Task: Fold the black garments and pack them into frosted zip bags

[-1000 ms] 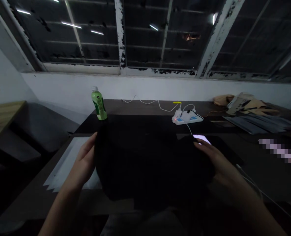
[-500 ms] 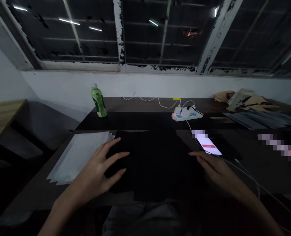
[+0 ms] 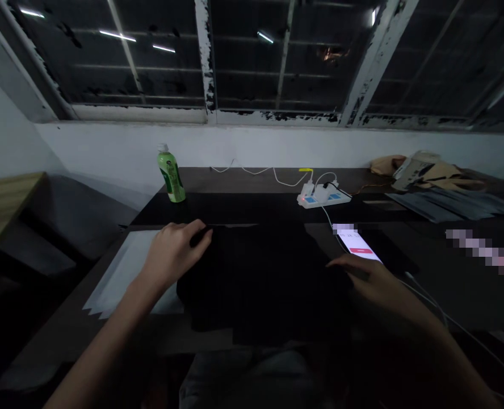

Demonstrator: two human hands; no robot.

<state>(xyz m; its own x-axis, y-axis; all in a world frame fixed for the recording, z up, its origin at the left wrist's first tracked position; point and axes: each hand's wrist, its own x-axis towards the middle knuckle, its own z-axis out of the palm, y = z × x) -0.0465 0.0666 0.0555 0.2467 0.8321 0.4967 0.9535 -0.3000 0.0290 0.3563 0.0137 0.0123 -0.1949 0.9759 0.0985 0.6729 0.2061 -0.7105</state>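
A black cloth [image 3: 260,278] lies spread on the dark table between my hands, its folds hard to make out in the dim light. My left hand [image 3: 177,250] pinches the cloth's upper left corner, thumb and fingers together. At the cloth's right edge, my right hand [image 3: 369,278] has its fingers closed near the fabric; what lies between the fingertips is too dark to tell. A stack of translucent white sheets [image 3: 124,267] sits partly under my left wrist. Just beyond my right hand is a lit phone [image 3: 356,241].
A green bottle [image 3: 172,176] stands at the back left. A white power strip [image 3: 325,197] with plugs and cables lies at the back. Flat grey packets [image 3: 452,205] and brown bags [image 3: 439,175] are at the back right. A white cable runs past my right arm.
My left hand has moved up and closed from spread fingers onto the cloth's corner. The cloth's left edge has shifted over the sheets. My right hand has moved slightly, now covering the phone's lower end.
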